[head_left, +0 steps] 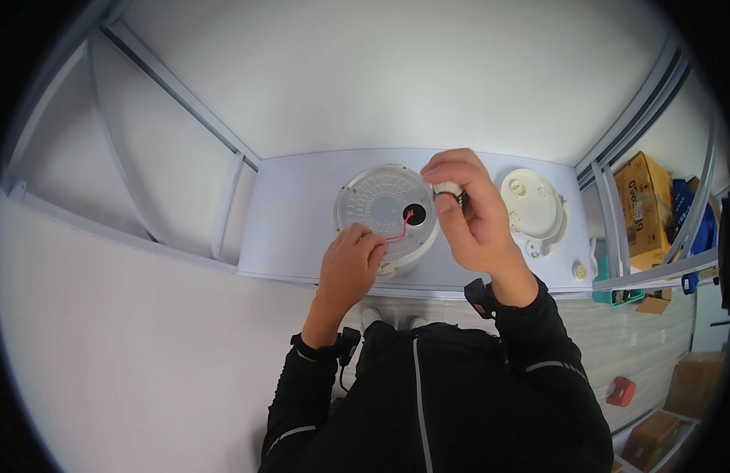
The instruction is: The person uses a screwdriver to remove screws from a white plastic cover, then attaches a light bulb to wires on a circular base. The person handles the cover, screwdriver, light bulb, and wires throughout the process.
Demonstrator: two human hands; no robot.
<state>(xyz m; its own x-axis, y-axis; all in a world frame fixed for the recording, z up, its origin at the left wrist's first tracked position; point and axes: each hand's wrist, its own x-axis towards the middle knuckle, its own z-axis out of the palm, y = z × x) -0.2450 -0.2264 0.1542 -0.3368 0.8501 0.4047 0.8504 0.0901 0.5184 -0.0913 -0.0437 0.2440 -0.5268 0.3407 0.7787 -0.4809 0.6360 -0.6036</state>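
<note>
A round white appliance body (416, 251) stands on the table, its grey perforated disc (373, 193) facing up. Red wire (395, 238) comes out of a dark round hole (419, 220) in that disc. At the near-left side of the body, the fingers of my left hand (349, 264) are pinched on the wire. My right hand (479, 209) is raised above the right rim, its fingers curled round a small white cylindrical part (447, 188) with a dark ridged side. The palm and fingers partly hide this part.
To the right lies a round cream-white lid (530, 206) on a larger white piece. A small cream round piece (579, 270) sits near the table's right edge. Metal frame bars (183, 94) flank the table (290, 213). Cardboard boxes (644, 201) and a red object (620, 392) are farther right.
</note>
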